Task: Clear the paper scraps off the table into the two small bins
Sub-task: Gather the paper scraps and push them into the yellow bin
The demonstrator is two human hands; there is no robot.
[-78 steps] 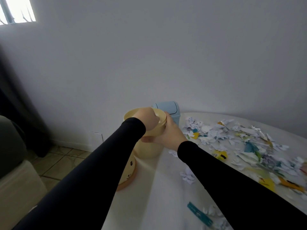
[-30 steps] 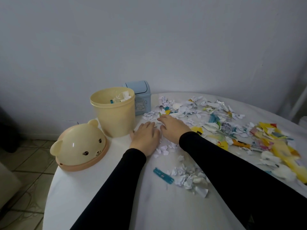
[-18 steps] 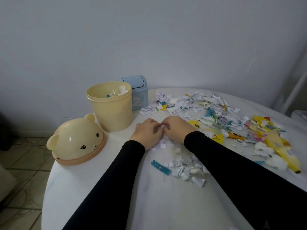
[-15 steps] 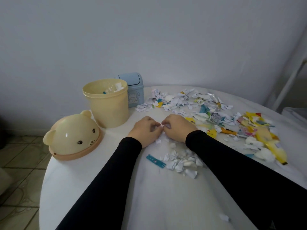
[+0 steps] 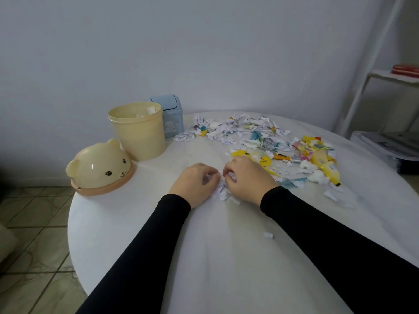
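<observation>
Cupping your left hand (image 5: 195,182) and right hand (image 5: 246,179) with curled fingers around a small heap of white scraps (image 5: 221,191), you gather a liftable load just right of the open yellow bin (image 5: 137,133), while most scraps (image 5: 260,141) lie farther right.

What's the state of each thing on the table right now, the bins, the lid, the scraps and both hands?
Yellow bin: upright, lid off, a few scraps inside.
Bear lid: off, resting on the table beside the bin.
Blue bin: upright, flap closed.
Loose scraps: scattered across the table.
Gathered scraps: bunched between the hands.
Left hand: curled round the gathered scraps.
Right hand: curled round the gathered scraps.
</observation>
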